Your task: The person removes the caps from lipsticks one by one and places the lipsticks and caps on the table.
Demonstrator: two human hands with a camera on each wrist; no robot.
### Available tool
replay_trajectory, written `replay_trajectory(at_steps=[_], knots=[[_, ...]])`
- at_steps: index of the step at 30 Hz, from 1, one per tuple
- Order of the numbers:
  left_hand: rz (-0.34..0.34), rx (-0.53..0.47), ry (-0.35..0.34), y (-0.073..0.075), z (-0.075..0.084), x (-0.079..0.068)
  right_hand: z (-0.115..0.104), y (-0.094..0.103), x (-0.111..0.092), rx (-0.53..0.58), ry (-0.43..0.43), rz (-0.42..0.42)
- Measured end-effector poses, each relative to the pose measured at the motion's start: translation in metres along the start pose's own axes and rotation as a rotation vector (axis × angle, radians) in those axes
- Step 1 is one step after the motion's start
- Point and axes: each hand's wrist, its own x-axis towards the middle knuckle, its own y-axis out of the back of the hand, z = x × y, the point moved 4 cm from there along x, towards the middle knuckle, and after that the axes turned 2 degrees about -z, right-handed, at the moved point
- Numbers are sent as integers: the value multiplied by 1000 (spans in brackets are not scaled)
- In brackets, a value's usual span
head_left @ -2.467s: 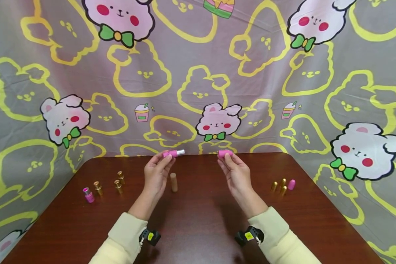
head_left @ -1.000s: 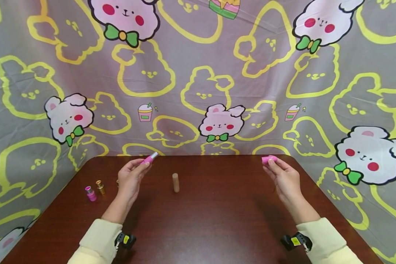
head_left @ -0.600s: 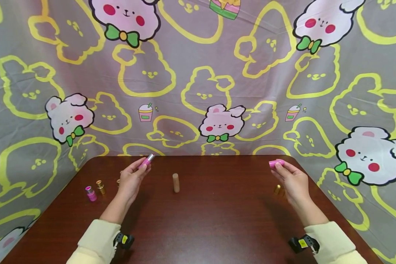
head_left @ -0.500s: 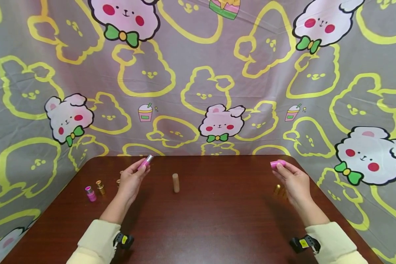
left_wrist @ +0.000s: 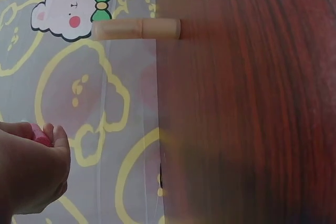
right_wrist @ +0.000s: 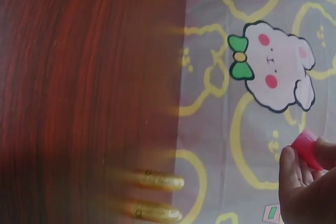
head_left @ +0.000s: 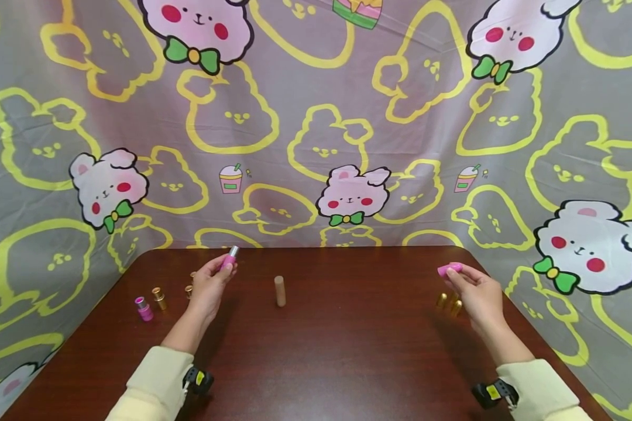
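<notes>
My left hand (head_left: 209,295) pinches a pink lipstick tube (head_left: 226,262) with a silver upper end, tilted up and held over the back left of the table. In the left wrist view, part of its pink body (left_wrist: 43,136) shows between the fingers. At the right, my right hand (head_left: 481,298) pinches a pink lipstick cap (head_left: 449,269), also plain in the right wrist view (right_wrist: 305,149). Below that hand, several gold bullet-shaped caps (head_left: 442,300) stand on the table, partly hidden. Beyond the left hand stand a pink tube (head_left: 144,310) and gold lipstick tubes (head_left: 159,299), some partly covered.
A tan upright cylinder (head_left: 280,291) stands back of centre on the dark wooden table (head_left: 326,351); the left wrist view shows a seam around it. Behind the table hangs a patterned cloth (head_left: 295,76).
Both hands have moved apart from near the middle, each still with its pink piece. Over the last half second the right hand has lowered and shifted slightly right; the left has barely moved.
</notes>
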Motion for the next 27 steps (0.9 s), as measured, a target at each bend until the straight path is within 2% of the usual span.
replay_trajectory(at_steps=[6,11,15,18,24,27], knots=[[44,16,7,4,-2,5,5,11,2,-422,6,61],[67,62,32,7,-5,7,12,16,4,-635,90,81],[91,95,46,10,-7,9,17,17,5,-759,169,66],[103,121,46,13,-9,10,22,17,6,-809,191,33],[115,175,45,15,-11,11,30,15,8,-895,170,-84],[128,242,47,16,-13,12,34,14,8,-937,162,-139]])
